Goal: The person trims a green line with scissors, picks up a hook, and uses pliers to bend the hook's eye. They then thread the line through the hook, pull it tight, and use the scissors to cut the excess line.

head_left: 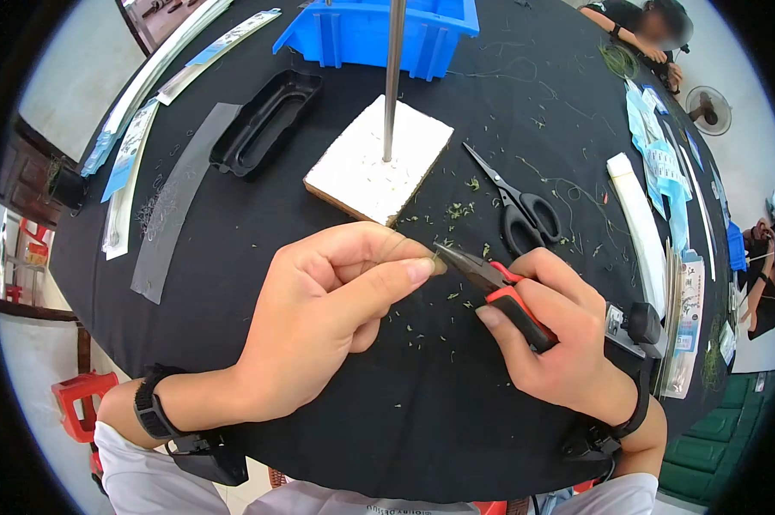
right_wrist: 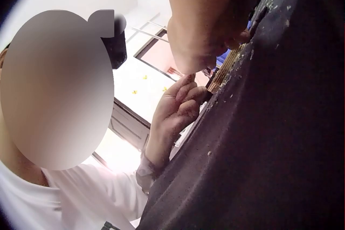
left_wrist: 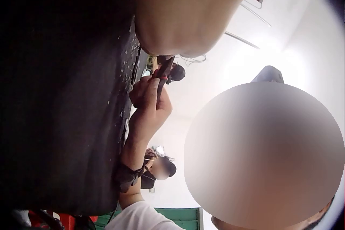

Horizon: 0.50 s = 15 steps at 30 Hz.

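Note:
My left hand [head_left: 306, 322] pinches a tiny thin piece [head_left: 436, 254] between thumb and index fingertip; the fingers hide most of it, and I cannot tell its kind. In my right hand [head_left: 563, 343] is a pair of needle-nose pliers [head_left: 509, 296] with red and black handles, held around the grips. The pliers' tip points left and meets the piece right at the left fingertips. The left wrist view shows the right hand [left_wrist: 148, 108] around the pliers [left_wrist: 164, 76]. In the right wrist view the left hand [right_wrist: 175, 108] has its fingertips together.
Black scissors [head_left: 529, 215] lie beyond the pliers, among green scraps [head_left: 460, 210]. A metal rod [head_left: 392, 94] rises from a white-topped block [head_left: 344, 176]. Behind stands a blue bin [head_left: 374, 39]. Left are a black tray [head_left: 254, 142] and grey strip [head_left: 181, 206]; packets [head_left: 662, 167] lie right.

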Motion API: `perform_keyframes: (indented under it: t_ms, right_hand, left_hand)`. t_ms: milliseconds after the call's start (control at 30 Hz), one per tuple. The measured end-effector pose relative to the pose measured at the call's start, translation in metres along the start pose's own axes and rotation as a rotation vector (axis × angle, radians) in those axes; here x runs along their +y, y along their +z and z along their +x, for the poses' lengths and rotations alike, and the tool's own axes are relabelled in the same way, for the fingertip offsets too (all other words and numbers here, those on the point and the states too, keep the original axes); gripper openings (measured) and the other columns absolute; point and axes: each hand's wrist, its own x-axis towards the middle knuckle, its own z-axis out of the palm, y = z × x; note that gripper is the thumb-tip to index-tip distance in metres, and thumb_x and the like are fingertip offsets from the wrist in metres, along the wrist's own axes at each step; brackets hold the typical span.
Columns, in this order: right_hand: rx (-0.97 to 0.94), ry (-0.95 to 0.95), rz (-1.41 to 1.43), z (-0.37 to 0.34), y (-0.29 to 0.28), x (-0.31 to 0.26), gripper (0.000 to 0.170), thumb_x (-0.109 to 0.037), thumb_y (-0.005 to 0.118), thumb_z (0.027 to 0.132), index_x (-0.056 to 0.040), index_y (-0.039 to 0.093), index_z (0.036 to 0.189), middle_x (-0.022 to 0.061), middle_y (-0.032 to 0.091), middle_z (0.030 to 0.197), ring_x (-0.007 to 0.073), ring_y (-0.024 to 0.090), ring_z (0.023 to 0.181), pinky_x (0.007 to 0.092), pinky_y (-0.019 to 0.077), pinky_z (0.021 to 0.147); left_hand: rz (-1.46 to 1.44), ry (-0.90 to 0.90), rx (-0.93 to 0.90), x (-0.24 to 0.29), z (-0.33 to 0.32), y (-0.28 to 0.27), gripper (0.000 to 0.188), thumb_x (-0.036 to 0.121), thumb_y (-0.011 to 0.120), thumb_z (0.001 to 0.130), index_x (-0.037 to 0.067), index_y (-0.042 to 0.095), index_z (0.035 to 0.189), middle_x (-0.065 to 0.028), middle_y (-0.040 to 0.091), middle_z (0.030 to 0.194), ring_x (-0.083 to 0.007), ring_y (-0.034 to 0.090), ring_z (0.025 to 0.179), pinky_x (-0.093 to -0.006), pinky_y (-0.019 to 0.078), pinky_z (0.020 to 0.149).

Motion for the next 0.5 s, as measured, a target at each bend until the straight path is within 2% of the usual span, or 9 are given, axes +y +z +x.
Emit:
perform_keyframes:
  t_ms: [367, 500]
  right_hand:
    - [-0.044, 0.044, 0.029, 0.0006, -0.0012, -0.0021, 0.017, -0.005, 0.073, 0.068, 0.0011, 0.062, 0.078, 0.009, 0.051, 0.072, 0.0214, 0.051, 0.054, 0.0287, 0.0407, 0.047]
    - [-0.054, 0.052, 0.058, 0.0017, -0.0017, 0.0005, 0.015, -0.004, 0.073, 0.069, 0.001, 0.063, 0.079, 0.0099, 0.053, 0.074, 0.0215, 0.053, 0.058, 0.0288, 0.0421, 0.051]
  left_hand:
    - [0.037, 0.052, -0.028, -0.0034, -0.0001, -0.0022, 0.011, 0.009, 0.06, 0.086, 0.0, 0.061, 0.091, 0.0015, 0.052, 0.067, -0.0002, 0.031, 0.045, -0.0175, 0.0198, 0.037]
    - [0.014, 0.025, -0.021, -0.0032, -0.0008, -0.003, 0.011, 0.009, 0.06, 0.086, 0.0, 0.06, 0.091, 0.0015, 0.052, 0.068, -0.0002, 0.031, 0.046, -0.0175, 0.0198, 0.037]
